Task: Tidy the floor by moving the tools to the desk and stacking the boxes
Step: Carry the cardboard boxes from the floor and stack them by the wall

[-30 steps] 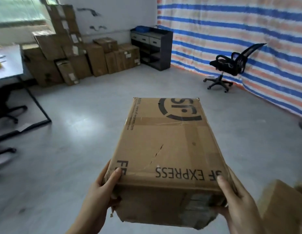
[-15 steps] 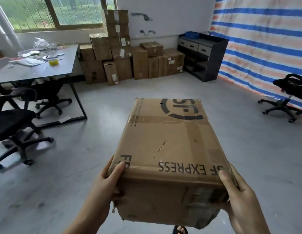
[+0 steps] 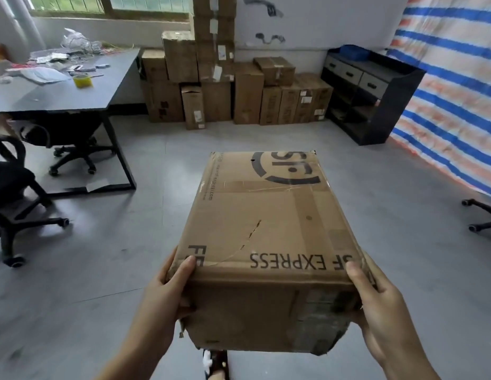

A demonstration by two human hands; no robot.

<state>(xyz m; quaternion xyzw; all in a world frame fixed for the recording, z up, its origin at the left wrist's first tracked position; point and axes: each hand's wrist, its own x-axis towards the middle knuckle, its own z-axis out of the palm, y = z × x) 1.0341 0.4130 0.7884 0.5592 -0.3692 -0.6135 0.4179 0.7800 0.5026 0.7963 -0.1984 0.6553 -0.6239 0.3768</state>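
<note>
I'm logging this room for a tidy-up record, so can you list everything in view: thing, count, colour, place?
Held box: one, brown, printed SF EXPRESS, centre foreground, off the floor.
Stacked boxes: a dozen or more, brown, against the back wall.
Desk: one, dark grey, left, cluttered with papers and small items.
Tape roll: one, yellow, on the desk.
Office chairs: two black at left, one under the desk; a third's base at the right edge.
Cabinet: one, black with grey drawers, right of the stack.
Tarp: one, blue, white and orange stripes, right wall.
Window: one, top left.
Floor: grey.
Left hand: grips the box's near left corner.
Right hand: grips the near right corner.
</note>
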